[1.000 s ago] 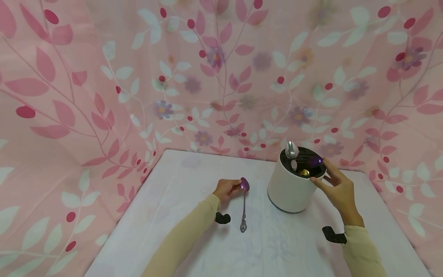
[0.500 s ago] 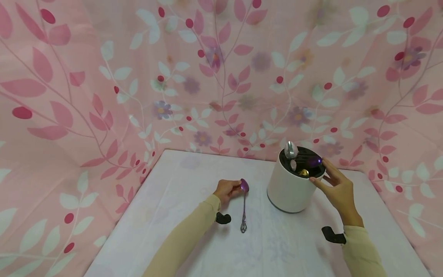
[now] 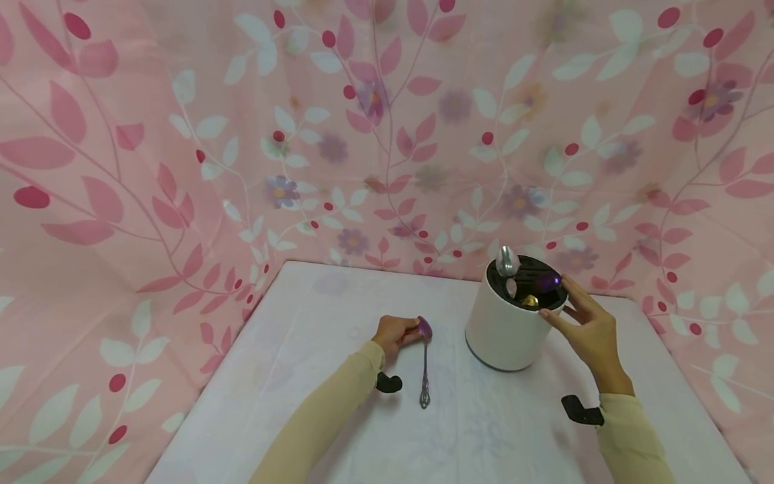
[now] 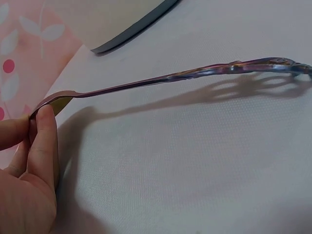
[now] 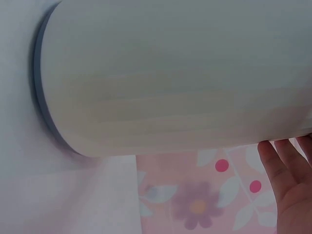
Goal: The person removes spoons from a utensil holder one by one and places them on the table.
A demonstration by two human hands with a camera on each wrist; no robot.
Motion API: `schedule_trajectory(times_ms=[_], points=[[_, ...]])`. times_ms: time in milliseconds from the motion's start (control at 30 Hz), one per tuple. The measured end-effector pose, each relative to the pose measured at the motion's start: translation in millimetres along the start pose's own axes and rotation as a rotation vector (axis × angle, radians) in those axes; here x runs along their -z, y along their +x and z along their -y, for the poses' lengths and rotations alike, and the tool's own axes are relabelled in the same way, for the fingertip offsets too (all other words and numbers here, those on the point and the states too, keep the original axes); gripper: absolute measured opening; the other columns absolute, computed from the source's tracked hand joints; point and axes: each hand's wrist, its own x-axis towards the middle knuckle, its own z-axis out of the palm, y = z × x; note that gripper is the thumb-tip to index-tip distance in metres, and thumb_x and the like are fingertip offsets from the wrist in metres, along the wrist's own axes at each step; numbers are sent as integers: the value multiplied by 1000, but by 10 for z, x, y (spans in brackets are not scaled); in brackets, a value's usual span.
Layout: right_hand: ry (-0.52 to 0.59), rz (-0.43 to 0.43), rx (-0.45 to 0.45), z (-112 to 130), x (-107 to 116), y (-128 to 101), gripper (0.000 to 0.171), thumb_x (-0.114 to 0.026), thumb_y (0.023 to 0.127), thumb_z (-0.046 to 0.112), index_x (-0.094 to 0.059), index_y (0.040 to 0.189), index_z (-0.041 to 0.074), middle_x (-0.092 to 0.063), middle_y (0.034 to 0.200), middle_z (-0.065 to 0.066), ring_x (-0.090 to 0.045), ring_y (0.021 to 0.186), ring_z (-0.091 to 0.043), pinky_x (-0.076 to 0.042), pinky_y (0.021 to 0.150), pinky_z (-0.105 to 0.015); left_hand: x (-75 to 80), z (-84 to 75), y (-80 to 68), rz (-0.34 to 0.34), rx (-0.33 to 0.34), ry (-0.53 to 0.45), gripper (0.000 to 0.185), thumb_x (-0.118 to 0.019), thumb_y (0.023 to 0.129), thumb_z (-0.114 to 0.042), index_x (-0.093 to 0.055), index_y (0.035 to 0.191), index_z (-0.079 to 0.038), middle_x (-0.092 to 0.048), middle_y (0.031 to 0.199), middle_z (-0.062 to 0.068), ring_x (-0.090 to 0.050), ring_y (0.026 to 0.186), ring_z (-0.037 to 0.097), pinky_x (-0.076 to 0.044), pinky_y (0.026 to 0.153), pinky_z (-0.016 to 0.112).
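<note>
Left fingers (image 4: 45,130) pinch one purple spoon (image 3: 426,329); right fingers (image 5: 274,168) touch one holder (image 3: 503,329).

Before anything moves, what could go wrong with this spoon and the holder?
Two risks, as I judge it:
1. The left grip pinches the purple spoon by its bowl, so the long handle could swing or twist if that pinch loosens.
2. The right grip touches the white holder near its top, close beside the purple piece in it; a push there might tilt the holder or nudge that piece.
</note>
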Motion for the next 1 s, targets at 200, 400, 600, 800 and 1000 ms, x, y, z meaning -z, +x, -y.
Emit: schedule_trajectory(times_ms=[200,400,600,800,1000], points=[[24,6,10,236,18,-16,72,-80,77,-2,-50,142,6,-45,147,-16,-48,130,-10,-45,89,-11,-3,-16,8,-16,-3,30,22,-72,83,6,-67,102,13,-72,91,20,-72,82,25,-58,77,32],[30,4,11,236,11,-11,72,-80,77,-3,-50,142,6,-44,147,-18,-48,129,-9,-46,89,-11,3,-46,15,-37,-15,116,19,-74,82,5,-68,99,13,-71,87,20,-72,77,24,-59,71,30],[24,-2,4,27,-7,-4,74,-80,77,-4,-50,143,9,-44,148,-13,-48,130,-8,-45,89,-10,101,-71,-11,-29,-120,532,12,-76,82,-3,-74,90,6,-71,74,12,-70,64,17,-58,64,25],[-6,-6,4,9,-17,-12,75,-81,77,1,-50,143,17,-45,148,-6,-47,129,-5,-45,89,-9,214,-185,-90,-13,-281,867,6,-75,83,-3,-76,82,2,-70,67,11,-69,60,19,-56,57,23],[-1,-20,22,-1,-8,-7,75,-82,76,-1,-51,143,14,-46,147,-8,-48,128,-5,-45,89,-10,234,-264,-82,-49,-286,880,9,-74,86,-5,-76,84,3,-70,71,12,-68,61,20,-55,56,22]])
